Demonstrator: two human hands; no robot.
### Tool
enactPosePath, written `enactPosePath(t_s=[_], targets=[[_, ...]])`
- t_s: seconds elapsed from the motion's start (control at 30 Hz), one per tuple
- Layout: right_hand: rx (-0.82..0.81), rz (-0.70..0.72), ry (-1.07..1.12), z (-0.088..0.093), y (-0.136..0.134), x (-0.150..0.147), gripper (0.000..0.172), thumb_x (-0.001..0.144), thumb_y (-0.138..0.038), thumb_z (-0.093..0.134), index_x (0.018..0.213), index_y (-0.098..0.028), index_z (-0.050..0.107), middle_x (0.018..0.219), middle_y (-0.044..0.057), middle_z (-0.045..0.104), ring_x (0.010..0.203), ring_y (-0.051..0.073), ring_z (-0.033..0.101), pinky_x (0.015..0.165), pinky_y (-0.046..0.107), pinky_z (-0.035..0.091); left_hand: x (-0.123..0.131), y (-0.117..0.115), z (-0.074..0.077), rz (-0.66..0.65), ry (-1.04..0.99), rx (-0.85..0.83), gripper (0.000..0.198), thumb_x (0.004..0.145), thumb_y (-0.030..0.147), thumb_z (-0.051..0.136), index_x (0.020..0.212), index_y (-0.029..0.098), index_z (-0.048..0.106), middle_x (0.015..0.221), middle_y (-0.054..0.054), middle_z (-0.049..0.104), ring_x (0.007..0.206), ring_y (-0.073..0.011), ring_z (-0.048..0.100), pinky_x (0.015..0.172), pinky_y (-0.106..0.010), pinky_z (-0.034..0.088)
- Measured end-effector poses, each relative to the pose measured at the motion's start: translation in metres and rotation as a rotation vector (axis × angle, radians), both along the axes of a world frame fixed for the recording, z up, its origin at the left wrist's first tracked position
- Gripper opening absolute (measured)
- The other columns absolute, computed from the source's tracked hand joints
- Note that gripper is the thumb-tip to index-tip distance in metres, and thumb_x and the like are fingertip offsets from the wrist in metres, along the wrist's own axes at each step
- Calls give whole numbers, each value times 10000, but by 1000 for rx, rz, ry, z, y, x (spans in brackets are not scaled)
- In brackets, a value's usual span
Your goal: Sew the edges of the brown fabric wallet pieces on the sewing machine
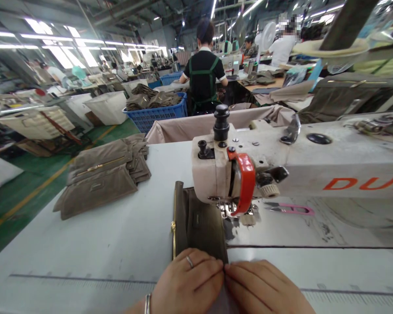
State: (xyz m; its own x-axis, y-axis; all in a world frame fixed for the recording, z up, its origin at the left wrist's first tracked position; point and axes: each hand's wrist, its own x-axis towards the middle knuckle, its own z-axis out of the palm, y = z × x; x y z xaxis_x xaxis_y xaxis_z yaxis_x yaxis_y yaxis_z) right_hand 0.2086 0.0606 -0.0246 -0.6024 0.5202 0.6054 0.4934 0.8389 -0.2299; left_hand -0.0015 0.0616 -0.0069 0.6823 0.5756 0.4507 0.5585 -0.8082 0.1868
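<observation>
A dark olive fabric piece (201,226) with a gold zipper along its left edge lies flat on the table, running under the presser foot (231,211) of a white sewing machine (281,170) with a red guard. My left hand (186,281), with a ring and a bracelet, presses the near end of the fabric. My right hand (265,288) rests beside it, fingertips touching the left hand's at the fabric's near right corner. Whether the fingers pinch the cloth or only press on it is not visible.
A stack of olive fabric pieces (105,174) lies at the table's left. Pink thread snips (290,209) lie under the machine arm. A cloth-lined bin (190,126) stands behind the table, a blue crate (155,113) beyond it. Other people work at stations further back.
</observation>
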Motion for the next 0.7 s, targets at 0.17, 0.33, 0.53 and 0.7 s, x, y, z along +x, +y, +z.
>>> enactPosePath(t_s=[0.17,0.33,0.53,0.7], targets=[[-17,-1,-16,4,12,-1,321,994,-159,353,1039,-168,670,1006,24,712,893,157,654,790,276,546,-3,14,2,-5,50,-47,218,961,223,427,982,155,634,924,-48,690,809,-146,631,744,-270,542],[-128,31,-37,4,23,-3,272,963,-171,405,1084,-156,648,1046,60,691,894,203,638,742,342,560,-5,27,2,16,81,-68,160,955,199,467,985,175,622,949,-42,678,836,-138,620,778,-275,532],[-223,36,-85,9,37,-5,260,921,-125,447,1110,-145,624,1034,64,675,876,223,618,756,397,555,-8,46,-6,10,95,-81,158,951,213,483,1017,187,624,987,-42,682,918,-143,616,821,-275,521],[-223,6,-154,11,51,-7,263,884,-125,474,1105,-141,617,1045,81,664,889,247,619,750,425,555,-11,62,-10,4,59,-65,158,950,194,476,1025,172,613,1023,-27,694,957,-154,617,856,-289,512]])
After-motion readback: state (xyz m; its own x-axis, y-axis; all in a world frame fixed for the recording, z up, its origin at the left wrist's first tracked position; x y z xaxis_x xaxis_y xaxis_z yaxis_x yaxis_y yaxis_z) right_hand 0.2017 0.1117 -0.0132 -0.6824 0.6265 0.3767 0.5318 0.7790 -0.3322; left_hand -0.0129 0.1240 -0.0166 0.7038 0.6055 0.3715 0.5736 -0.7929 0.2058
